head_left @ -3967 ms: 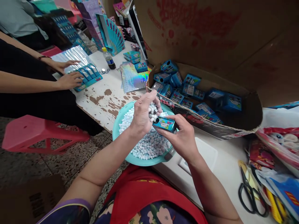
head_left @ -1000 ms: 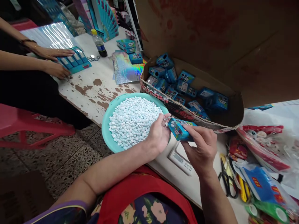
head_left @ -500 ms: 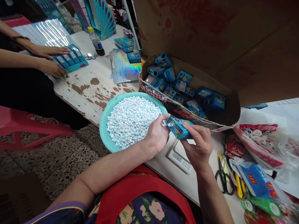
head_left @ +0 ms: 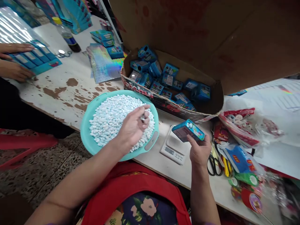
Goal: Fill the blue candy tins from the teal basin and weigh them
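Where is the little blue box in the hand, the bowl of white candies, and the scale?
Blue box (head_left: 191, 130), head view, on its top face, held in the right hand (head_left: 199, 151).
Bowl (head_left: 87, 112), head view, on its teal rim at the left.
Scale (head_left: 172, 149), head view, on its white body near the display.

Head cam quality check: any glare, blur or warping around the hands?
Head view: glare washes out the shiny sheet at top left; straight edges bow toward the frame borders; slight blur on the left hand over the bowl; the small box in the right hand reads sharp.
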`<state>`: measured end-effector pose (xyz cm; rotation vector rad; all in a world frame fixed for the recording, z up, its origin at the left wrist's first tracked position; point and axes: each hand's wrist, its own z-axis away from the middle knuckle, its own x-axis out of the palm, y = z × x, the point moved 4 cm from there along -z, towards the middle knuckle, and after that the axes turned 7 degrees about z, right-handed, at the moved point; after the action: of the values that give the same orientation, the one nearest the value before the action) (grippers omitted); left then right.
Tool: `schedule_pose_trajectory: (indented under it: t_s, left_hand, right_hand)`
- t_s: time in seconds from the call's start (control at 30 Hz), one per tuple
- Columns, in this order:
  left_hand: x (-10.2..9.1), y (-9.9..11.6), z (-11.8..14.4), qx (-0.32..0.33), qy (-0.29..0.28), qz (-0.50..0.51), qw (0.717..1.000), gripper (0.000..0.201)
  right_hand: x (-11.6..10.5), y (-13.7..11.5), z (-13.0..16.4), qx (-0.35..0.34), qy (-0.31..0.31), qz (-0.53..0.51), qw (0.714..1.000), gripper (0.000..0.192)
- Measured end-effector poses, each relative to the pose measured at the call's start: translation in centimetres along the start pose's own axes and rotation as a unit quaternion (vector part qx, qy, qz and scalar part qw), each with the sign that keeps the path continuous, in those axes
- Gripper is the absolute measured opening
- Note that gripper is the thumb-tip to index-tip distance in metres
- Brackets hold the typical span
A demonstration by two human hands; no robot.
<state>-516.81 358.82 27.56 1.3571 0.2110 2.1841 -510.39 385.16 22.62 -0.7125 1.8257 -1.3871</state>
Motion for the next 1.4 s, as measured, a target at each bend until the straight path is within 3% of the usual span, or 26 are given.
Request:
schedule_pose_trajectory:
  t_s: [0.1, 0.2, 0.33, 0.43, 0.5, 0.67, 0.77, 0.93, 1.13, 1.2, 1.27, 1.33, 1.4]
  left_hand:
    - [-0.7, 1.5, -0.3, -0.001, 0.013, -0.035, 0.999, 0.010]
    - [-1.2, 1.5, -0.6, -0.005, 0.030, -0.046, 0.998, 0.022]
    - [-1.5, 0.6, -0.6, -0.034, 0.009, -0.086, 0.996, 0.019]
    - [-1.6, 0.4, -0.4, -0.041, -0.025, -0.124, 0.991, 0.013]
    - [-1.6, 0.5, -0.4, -0.037, -0.032, -0.142, 0.989, 0.009]
    - [-1.6, 0.7, -0.5, -0.022, -0.015, -0.152, 0.988, 0.011]
    - [-1.5, 0.6, -0.5, -0.021, -0.002, -0.155, 0.988, 0.012]
    - [-1.5, 0.5, -0.5, -0.021, -0.004, -0.171, 0.985, 0.013]
    - [-1.4, 0.5, -0.5, -0.021, -0.039, -0.228, 0.973, 0.009]
    - [-0.9, 0.1, -0.3, -0.005, -0.069, -0.299, 0.952, 0.011]
    - [0.1, -0.4, 0.0, 0.038, -0.111, -0.419, 0.900, 0.014]
    - [1.3, -0.8, 0.5, 0.115, -0.160, -0.563, 0.803, 0.019]
    - [2.5, -0.9, 0.9, 0.210, -0.196, -0.682, 0.673, 0.027]
  right_hand:
    - [-2.3, 2.9, 0.2, 0.027, 0.020, 0.030, 0.999, 0.049]
    - [-3.0, 4.7, 0.5, 0.032, 0.027, 0.044, 0.998, 0.049]
    - [-2.9, 5.8, 1.0, 0.042, 0.008, 0.032, 0.999, 0.053]
    - [-3.6, 5.7, 1.0, 0.007, -0.001, -0.012, 1.000, 0.062]
    - [-4.7, 5.7, 0.7, 0.004, 0.029, -0.042, 0.999, 0.059]
    - [-7.6, 6.8, 0.3, 0.072, 0.144, -0.053, 0.986, 0.050]
    - [-8.1, 7.3, 0.3, 0.088, 0.161, -0.053, 0.982, 0.051]
    - [-7.6, 7.4, 0.5, 0.067, 0.118, -0.038, 0.990, 0.054]
    - [-5.7, 7.0, 0.9, -0.024, -0.016, 0.066, 0.997, 0.063]
    - [-4.8, 6.6, 1.0, -0.006, -0.044, 0.135, 0.990, 0.055]
    - [-3.6, 5.4, 1.0, 0.002, -0.055, 0.175, 0.983, 0.041]
    - [-2.0, 2.8, 0.8, -0.037, -0.078, 0.183, 0.979, 0.033]
    - [0.1, -0.6, 0.7, -0.111, -0.118, 0.180, 0.970, 0.030]
